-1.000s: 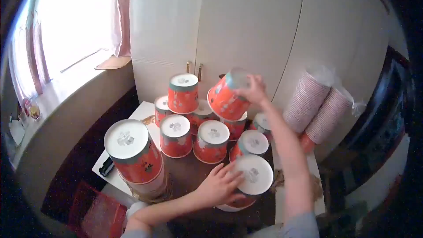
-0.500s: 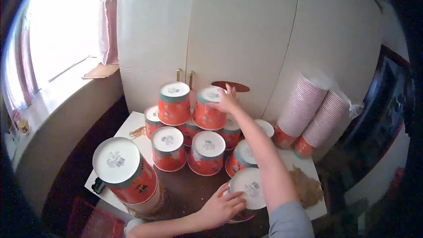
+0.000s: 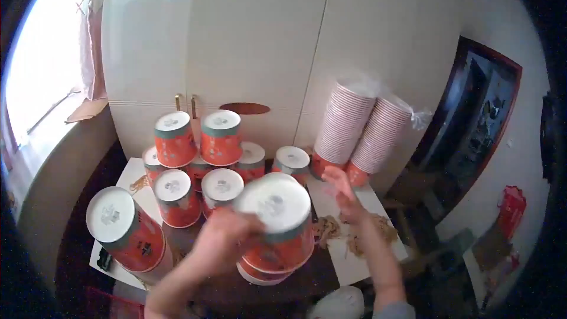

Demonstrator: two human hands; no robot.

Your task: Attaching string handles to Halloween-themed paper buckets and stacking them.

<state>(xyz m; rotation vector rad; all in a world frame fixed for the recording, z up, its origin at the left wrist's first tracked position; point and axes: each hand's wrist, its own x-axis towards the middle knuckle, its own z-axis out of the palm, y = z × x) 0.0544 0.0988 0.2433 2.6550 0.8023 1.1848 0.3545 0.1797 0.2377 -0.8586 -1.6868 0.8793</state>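
Observation:
Just before me a red-orange paper bucket [image 3: 277, 248], upside down with a white base and a grey-green band, sits over another whose rim shows below it. My left hand [image 3: 227, 233], blurred, is curled against its left side and appears to grip it. My right hand [image 3: 344, 195] is raised to the right of that bucket, fingers apart, holding nothing. Behind stand several like buckets, also upside down: two in the upper tier, a left one [image 3: 175, 142] and a right one [image 3: 221, 142], above a row, with a front pair [image 3: 177, 201] nearer me.
At left stands a tall stack of buckets [image 3: 127, 230]. Two tall nested stacks [image 3: 345, 121] in clear plastic lean at the back right. Tan tangled heaps [image 3: 372, 236] lie on the white tabletop [image 3: 348, 272]. Behind is a white cabinet [image 3: 248, 41]; a pale round thing [image 3: 339, 304] shows below.
My right hand has left the upper right bucket and drawn back, empty. The front bucket looks higher and closer, with my left hand at its side. The view has swung right.

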